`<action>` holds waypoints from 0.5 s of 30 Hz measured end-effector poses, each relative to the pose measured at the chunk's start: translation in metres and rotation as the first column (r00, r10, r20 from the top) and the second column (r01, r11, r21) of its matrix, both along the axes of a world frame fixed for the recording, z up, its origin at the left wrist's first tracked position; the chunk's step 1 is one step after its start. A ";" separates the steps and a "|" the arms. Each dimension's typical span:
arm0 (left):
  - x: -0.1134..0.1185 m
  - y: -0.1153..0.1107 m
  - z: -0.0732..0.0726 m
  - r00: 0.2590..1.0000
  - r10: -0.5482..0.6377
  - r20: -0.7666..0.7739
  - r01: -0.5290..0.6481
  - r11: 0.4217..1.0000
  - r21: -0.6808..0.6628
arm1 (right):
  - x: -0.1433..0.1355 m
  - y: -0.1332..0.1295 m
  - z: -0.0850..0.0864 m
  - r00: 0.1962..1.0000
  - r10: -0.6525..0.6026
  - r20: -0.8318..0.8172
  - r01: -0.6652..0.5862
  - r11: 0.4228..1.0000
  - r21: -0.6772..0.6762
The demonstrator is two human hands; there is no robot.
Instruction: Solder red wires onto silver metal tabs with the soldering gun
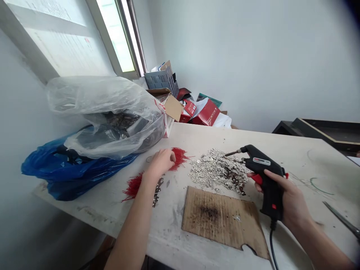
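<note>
My right hand (292, 200) is wrapped around the handle of a black soldering gun (264, 161) with a red trigger. Its tip reaches over a spread pile of small silver metal pieces (209, 167). My left hand (163, 161) has curled fingers at the edge of a bunch of thin red wires (178, 157); whatever lies between the fingertips is hidden. Under my left forearm, a second bunch of red wires (134, 185) and a short row of metal pieces (157, 193) are partly covered. A scorched cardboard piece (222, 217) lies in front, with one small shiny piece (237, 217) on it.
Clear and blue plastic bags (112, 131) bulge over the table's left side. Boxes and papers (202, 110) are heaped at the back. Scissors (341, 219) and a green wire (320, 187) lie at the right. The gun's cord (272, 243) runs off the front edge.
</note>
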State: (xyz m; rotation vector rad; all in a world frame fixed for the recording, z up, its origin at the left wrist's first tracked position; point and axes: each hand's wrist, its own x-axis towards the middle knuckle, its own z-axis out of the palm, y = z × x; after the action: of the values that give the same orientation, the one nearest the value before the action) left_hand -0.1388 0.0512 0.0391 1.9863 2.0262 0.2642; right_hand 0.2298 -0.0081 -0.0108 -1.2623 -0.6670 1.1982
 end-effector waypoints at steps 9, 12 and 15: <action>-0.006 0.003 -0.005 1.000 -0.002 0.017 0.002 0.999 0.040 | 0.001 -0.001 -0.001 1.000 0.022 0.014 -0.022 1.000 0.008; -0.003 0.002 -0.001 0.999 -0.042 0.030 0.040 0.997 0.062 | 0.001 0.000 -0.001 1.000 0.015 0.014 -0.015 1.000 0.015; 0.003 0.000 0.003 0.994 -0.103 0.034 0.100 0.992 0.076 | -0.001 0.000 0.001 1.000 0.015 0.015 -0.015 0.999 0.035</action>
State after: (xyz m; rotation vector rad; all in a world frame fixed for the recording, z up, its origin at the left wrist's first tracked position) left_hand -0.1356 0.0509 0.0418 2.1047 1.9111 0.3568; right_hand 0.2288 -0.0077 -0.0099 -1.2398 -0.7064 1.1859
